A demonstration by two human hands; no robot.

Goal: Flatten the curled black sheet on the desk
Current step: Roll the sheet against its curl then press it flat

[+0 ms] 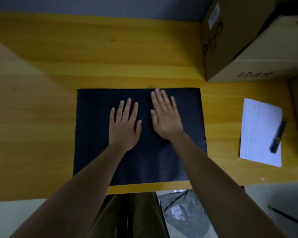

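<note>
The black sheet (96,134) lies spread out on the yellow wooden desk (58,54), near the desk's front edge and roughly centred in front of the person. Both hands rest palm-down on it, side by side with a narrow strip of sheet between them. The left hand (125,126) sits near the sheet's middle, fingers straight and slightly fanned, thumb out toward the other hand. The right hand (165,117) lies a little farther forward, its fingertips reaching almost to the sheet's far edge. Neither hand grips anything; both are open and flat. Both bare forearms stretch forward across the sheet's near edge. To the right lie a white paper (258,131) with a dark pen (278,136) on it, and cardboard boxes (248,48) behind.
</note>
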